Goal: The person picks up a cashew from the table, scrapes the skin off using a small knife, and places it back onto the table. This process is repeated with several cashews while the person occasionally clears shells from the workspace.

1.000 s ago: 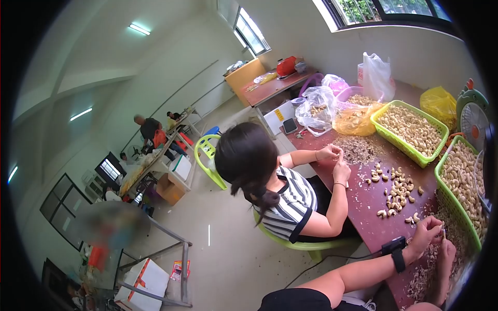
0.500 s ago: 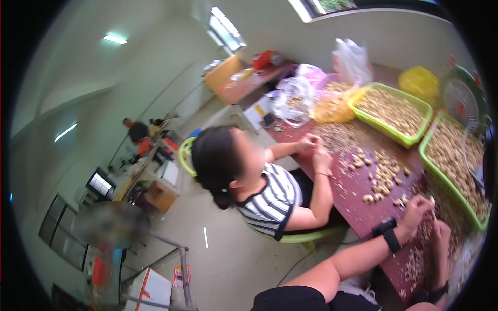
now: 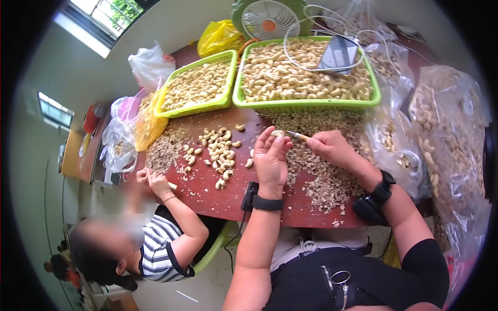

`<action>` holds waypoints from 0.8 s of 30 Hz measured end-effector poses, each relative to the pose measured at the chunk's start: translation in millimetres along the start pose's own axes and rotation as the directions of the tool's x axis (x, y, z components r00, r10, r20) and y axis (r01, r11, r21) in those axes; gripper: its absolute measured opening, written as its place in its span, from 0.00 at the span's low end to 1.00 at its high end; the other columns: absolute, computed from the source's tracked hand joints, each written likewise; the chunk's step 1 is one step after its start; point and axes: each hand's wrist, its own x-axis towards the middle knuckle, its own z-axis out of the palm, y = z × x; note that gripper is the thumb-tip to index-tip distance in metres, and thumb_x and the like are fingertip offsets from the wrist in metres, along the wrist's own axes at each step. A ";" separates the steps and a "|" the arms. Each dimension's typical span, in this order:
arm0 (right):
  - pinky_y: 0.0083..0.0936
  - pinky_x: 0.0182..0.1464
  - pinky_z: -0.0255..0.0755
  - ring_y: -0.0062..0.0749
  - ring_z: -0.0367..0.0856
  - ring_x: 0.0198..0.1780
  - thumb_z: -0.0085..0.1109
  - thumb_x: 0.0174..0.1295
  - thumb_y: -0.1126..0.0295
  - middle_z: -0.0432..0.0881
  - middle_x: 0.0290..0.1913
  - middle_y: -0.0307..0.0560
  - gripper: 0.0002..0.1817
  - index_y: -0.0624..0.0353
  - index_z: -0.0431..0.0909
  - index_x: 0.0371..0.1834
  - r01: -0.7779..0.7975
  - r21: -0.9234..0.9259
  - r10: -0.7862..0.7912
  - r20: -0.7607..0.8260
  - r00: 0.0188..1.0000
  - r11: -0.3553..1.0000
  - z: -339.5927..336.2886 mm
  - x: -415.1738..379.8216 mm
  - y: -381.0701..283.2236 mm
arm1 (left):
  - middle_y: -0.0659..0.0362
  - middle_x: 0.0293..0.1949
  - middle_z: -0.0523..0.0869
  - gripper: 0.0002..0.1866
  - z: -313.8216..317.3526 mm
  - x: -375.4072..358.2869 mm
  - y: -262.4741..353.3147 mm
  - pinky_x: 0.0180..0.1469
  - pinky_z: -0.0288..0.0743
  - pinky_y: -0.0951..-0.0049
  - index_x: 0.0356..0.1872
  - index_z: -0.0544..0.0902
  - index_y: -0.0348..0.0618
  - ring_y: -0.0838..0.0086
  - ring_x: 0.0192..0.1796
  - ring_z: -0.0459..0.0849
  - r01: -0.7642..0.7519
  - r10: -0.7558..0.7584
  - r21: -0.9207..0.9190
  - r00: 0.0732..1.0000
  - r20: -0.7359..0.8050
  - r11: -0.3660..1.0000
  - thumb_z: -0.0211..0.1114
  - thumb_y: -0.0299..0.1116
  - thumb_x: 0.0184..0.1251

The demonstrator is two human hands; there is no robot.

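My left hand [image 3: 272, 160] is raised over the dark red table [image 3: 202, 194], palm up, with a cashew nut [image 3: 278, 133] pinched at its fingertips. My right hand [image 3: 332, 147] is wrapped round the handle of a small knife [image 3: 298, 136], whose tip points at the nut. Peeled skins [image 3: 324, 181] lie in a heap beneath both hands. Left of my left hand are loose pale cashews [image 3: 220, 150].
Behind my hands stand a large green basket [image 3: 306, 103] of cashews with a phone [image 3: 338, 54] on it, a smaller basket [image 3: 194, 110] and a fan [image 3: 268, 19]. Plastic bags [image 3: 446, 119] are at the right. A co-worker [image 3: 166, 243] sits at the left.
The view has swung right and down, so the baskets and both my hands now lie near the middle. The co-worker has shifted to the lower left of the view.
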 end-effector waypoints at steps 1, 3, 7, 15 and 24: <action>0.20 0.17 0.55 0.15 0.60 0.16 0.50 0.58 0.58 0.65 0.11 0.35 0.20 0.61 0.71 0.15 -0.012 0.001 0.012 -0.013 1.000 1.000 0.0 0.2 1.3 | 0.55 0.37 0.79 0.15 1.4 -1.2 0.9 0.40 0.78 0.74 0.46 0.70 0.38 0.71 0.37 0.80 0.017 -0.017 0.000 1.000 0.006 1.000 0.55 0.18 0.56; 0.18 0.17 0.55 0.13 0.60 0.16 0.51 0.58 0.58 0.65 0.11 0.33 0.20 0.62 0.71 0.15 -0.010 0.090 0.007 0.044 0.999 0.996 0.6 1.3 5.2 | 0.52 0.39 0.78 0.14 4.1 -3.0 1.9 0.43 0.78 0.69 0.44 0.71 0.38 0.67 0.40 0.80 0.034 -0.033 -0.046 0.999 0.030 0.998 0.55 0.18 0.56; 0.17 0.17 0.55 0.12 0.60 0.17 0.52 0.57 0.57 0.66 0.12 0.33 0.20 0.63 0.72 0.17 -0.005 0.067 -0.001 0.082 0.997 0.998 -1.2 0.3 0.0 | 0.52 0.40 0.78 0.12 6.2 -4.7 3.5 0.44 0.78 0.64 0.42 0.72 0.40 0.63 0.44 0.78 0.034 -0.031 -0.047 0.998 0.057 0.998 0.56 0.19 0.56; 0.18 0.19 0.57 0.14 0.62 0.18 0.53 0.56 0.56 0.68 0.13 0.35 0.19 0.64 0.76 0.21 -0.020 0.061 0.013 0.113 0.994 0.998 -1.2 0.3 1.1 | 0.53 0.39 0.79 0.12 13.1 -10.4 4.0 0.41 0.80 0.65 0.41 0.74 0.40 0.64 0.43 0.79 0.030 -0.027 -0.089 0.999 0.044 0.996 0.58 0.18 0.54; 0.19 0.20 0.58 0.14 0.62 0.18 0.53 0.56 0.56 0.68 0.12 0.37 0.20 0.63 0.76 0.20 0.010 0.033 -0.013 0.093 0.996 0.999 -1.7 -1.4 -1.0 | 0.54 0.41 0.78 0.11 18.4 -21.2 3.0 0.43 0.79 0.65 0.40 0.72 0.42 0.65 0.44 0.78 -0.072 0.071 0.032 0.996 0.054 0.997 0.55 0.18 0.56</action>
